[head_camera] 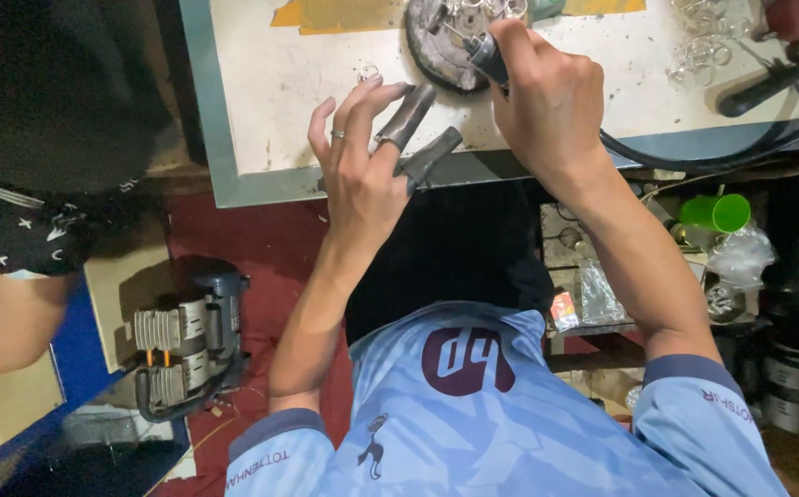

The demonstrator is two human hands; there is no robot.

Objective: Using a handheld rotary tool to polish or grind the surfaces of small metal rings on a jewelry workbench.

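Left hand (362, 175) spread open over workbench edge (234, 189), gripping nothing; dark finger guards (410, 115) on two fingers, ring on another. Small metal ring (368, 71) on bench just beyond fingertips. Right hand (546, 106) clenched around dark handpiece (487, 51), tip over round dark block (441, 41); black hose (694, 161) trailing right. Loose metal rings (698, 51) farther right. Green cup (717, 213) below bench.

Scuffed white workbench (289, 101), grey-edged; dark round disc (441, 46) lying at the far edge, small ring (368, 71) just left of it, clear rings (698, 51) well right, beside a black-handled tool (767, 87).
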